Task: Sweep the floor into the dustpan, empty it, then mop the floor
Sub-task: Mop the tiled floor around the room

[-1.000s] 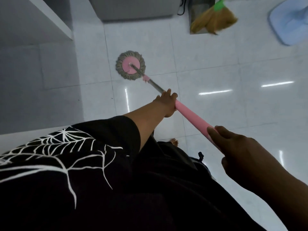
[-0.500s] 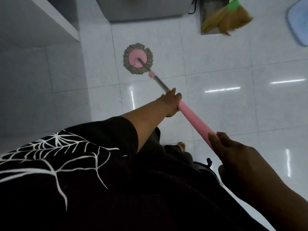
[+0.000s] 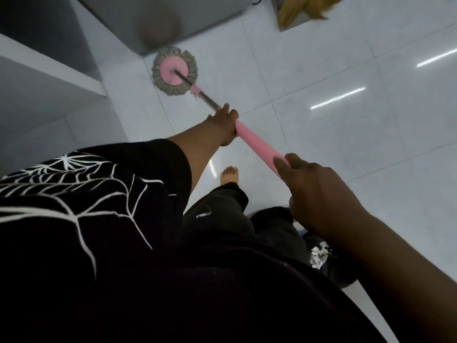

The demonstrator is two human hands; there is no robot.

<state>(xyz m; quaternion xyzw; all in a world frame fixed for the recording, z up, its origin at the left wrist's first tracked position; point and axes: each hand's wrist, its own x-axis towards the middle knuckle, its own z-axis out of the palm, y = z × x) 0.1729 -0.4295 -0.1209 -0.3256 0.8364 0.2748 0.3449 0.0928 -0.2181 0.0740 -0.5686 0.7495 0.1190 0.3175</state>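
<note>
My left hand (image 3: pixel 223 125): curled round the mop handle (image 3: pixel 254 142), lower down
My right hand (image 3: pixel 319 194): gripping the handle's pink upper end
Mop head (image 3: pixel 175 70): flat on the white floor (image 3: pixel 346 149), just beside a grey cabinet (image 3: pixel 158 18)
Nearby: broom (image 3: pixel 304 7) top right, my bare foot (image 3: pixel 230 175) below the handle

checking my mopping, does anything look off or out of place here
Nothing stands out. The mop head lies flat on the floor, and the left hand and right hand both grip the handle. Only the bare foot on glossy tile might be a slip risk.
</note>
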